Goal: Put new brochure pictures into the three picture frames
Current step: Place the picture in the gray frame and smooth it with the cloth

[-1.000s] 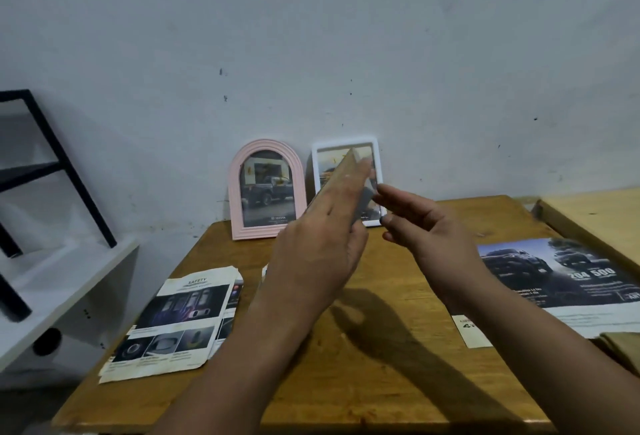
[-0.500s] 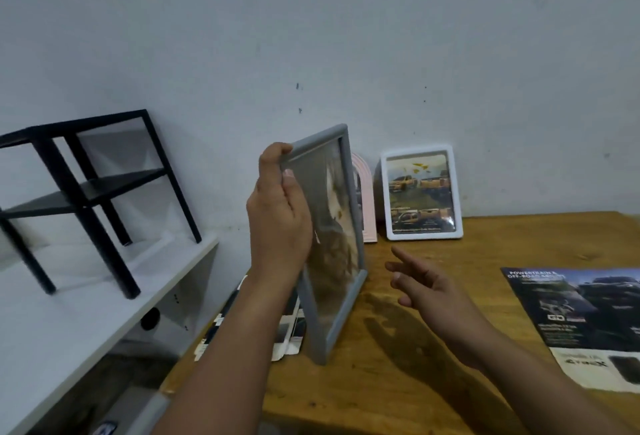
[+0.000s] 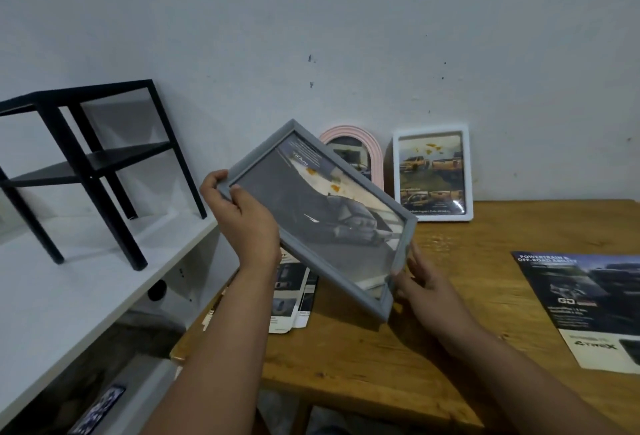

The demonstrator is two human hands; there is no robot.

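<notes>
- Grey frame is the landmark. Half a sec ago I had it edge-on in my left hand only; now it's turned glass-side to me, tilted on a diagonal, held clear above the table.
- My left hand grips the frame's upper-left edge: thumb over the front rim, fingers curled behind.
- My right hand, which was hanging loose beside the frame, has come in to its lower-right corner. Fingers sit behind & under that corner, prob. curled on the rim, but the frame hides most of them, so can't tell the exact grip.
- Brochure pic w/ a dark vehicle shows behind the glass, so this frame looks filled.
- Pink arch frame stands just behind the grey frame's top edge, partly hidden by it; white frame stands behind & to the right, against the wall. Both have pics in them.
- Meaning for the task: I judge all three frames loaded; what's left is standing the grey one up, likely next to the other two.
- Cut brochure scraps lie on the table below the grey frame; large brochure sheet lies well right of it.
- Black rack sits on the white shelf, well left of the frame.
</notes>
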